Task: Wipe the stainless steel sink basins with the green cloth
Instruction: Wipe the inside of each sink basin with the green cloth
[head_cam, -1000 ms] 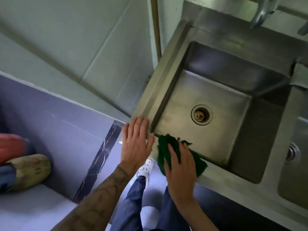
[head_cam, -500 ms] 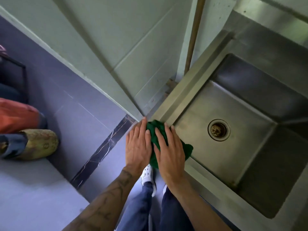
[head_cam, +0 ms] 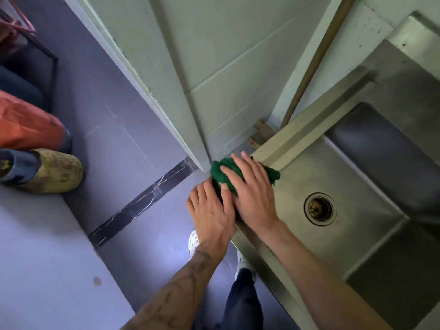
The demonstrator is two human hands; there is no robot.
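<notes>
White perforated shoe (head_cam: 193, 240) and dark trouser leg (head_cam: 240, 303) were nearest, on the grey floor (head_cam: 107, 151). Left hand (head_cam: 209, 210), on a tattooed forearm, lay flat with fingers straight and relaxed, holding nothing; its thumb touched the near edge of the green cloth (head_cam: 222, 173). Right hand (head_cam: 252, 196) lay just beside it, fingers spread and straight, pressing flat on top of the cloth. The cloth sat bunched on the near-left corner of the sink rim (head_cam: 309, 129), partly hidden under the right hand. Beyond and to the right, the basin floor (head_cam: 357, 177) showed a round drain (head_cam: 320, 209). Farther off, a wooden pole (head_cam: 316, 55) leaned against the pale tiled wall (head_cam: 226, 67).
</notes>
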